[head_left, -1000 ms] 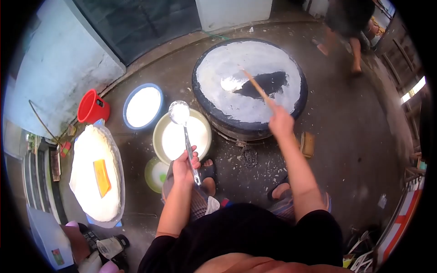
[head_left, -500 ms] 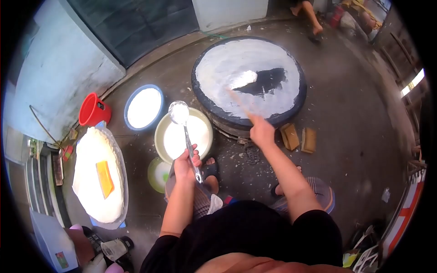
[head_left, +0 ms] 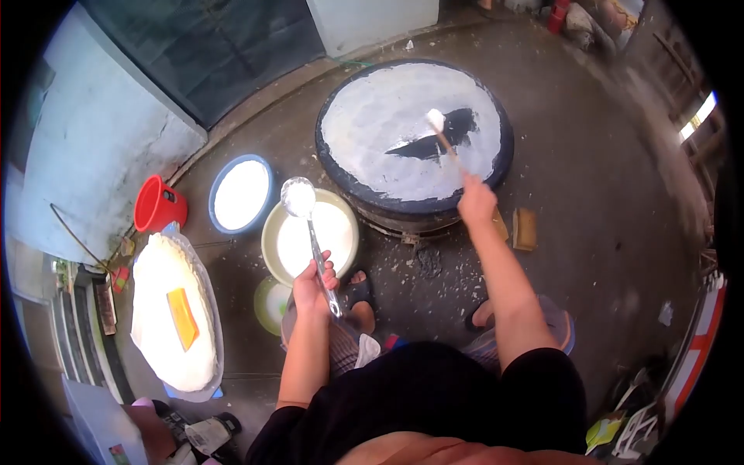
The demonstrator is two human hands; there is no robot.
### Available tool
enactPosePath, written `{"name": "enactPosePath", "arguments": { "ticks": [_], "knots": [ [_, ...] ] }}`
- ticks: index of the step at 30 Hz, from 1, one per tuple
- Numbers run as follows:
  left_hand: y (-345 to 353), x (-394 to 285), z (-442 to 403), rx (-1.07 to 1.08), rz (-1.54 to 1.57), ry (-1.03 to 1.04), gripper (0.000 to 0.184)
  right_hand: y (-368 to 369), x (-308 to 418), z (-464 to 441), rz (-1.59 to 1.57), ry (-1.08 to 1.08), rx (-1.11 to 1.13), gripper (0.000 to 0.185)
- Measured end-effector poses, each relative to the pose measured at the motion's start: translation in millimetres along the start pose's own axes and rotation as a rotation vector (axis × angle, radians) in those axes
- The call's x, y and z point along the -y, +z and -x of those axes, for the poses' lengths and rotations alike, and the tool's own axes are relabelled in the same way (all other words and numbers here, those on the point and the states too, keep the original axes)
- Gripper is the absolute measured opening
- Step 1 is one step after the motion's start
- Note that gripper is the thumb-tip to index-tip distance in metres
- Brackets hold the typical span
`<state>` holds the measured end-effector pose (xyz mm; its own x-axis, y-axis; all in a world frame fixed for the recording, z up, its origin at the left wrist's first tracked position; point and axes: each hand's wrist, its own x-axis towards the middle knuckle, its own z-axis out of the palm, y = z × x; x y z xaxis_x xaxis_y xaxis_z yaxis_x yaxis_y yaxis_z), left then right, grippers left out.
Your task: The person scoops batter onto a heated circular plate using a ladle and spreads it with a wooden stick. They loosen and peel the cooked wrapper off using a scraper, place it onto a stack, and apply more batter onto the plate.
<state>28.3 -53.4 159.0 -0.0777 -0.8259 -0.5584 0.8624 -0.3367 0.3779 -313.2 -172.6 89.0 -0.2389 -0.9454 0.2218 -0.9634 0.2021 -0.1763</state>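
Ladle (head_left: 315, 241) lengthwise; bowl (head_left: 298, 198) forward, slightly left

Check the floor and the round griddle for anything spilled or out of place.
White flecks litter the floor in front of the griddle, perhaps dropped scraps. The griddle's white coating also has a ragged dark gap, which breaks the otherwise continuous layer.

Layout about both hands
Left hand (head_left: 313, 287): basin (head_left: 269, 260) lay just beyond; tub (head_left: 256, 157) and bucket (head_left: 165, 214) farther, leftward; pile (head_left: 167, 267) to its left. Right hand (head_left: 477, 204): griddle (head_left: 421, 147) stood ahead.
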Motion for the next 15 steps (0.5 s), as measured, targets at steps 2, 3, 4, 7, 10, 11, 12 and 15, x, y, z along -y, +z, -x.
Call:
{"name": "enactPosePath", "arguments": {
  "ticks": [2,3,4,7,10,11,12,15],
  "knots": [
    [1,-1,0,-0.004,-0.028,-0.013,0.033,-16,-3,-7,-0.056,0.07,0.018,0.042],
    [2,0,-1,0.001,-0.03,-0.017,0.033,-20,-1,-7,-0.194,0.143,0.008,0.041],
    [1,0,-2,-0.008,-0.021,-0.018,0.033,-30,5,-5,-0.332,0.216,-0.003,0.041],
    [5,1,-3,-0.015,-0.029,-0.009,0.033,-24,22,34,-0.392,0.065,-0.001,0.041],
    [5,2,-3,-0.014,-0.05,-0.006,0.032,-7,11,38,-0.267,-0.122,-0.023,0.041],
    [4,2,-2,-0.006,-0.054,-0.008,0.032,-1,0,31,-0.123,-0.14,-0.028,0.041],
    [4,2,-1,-0.01,-0.06,-0.01,0.032,3,-15,17,-0.023,-0.065,-0.068,0.042],
    [7,3,-2,-0.016,-0.038,-0.029,0.032,-19,-40,-10,0.036,0.067,-0.015,0.044]
  ]
}}
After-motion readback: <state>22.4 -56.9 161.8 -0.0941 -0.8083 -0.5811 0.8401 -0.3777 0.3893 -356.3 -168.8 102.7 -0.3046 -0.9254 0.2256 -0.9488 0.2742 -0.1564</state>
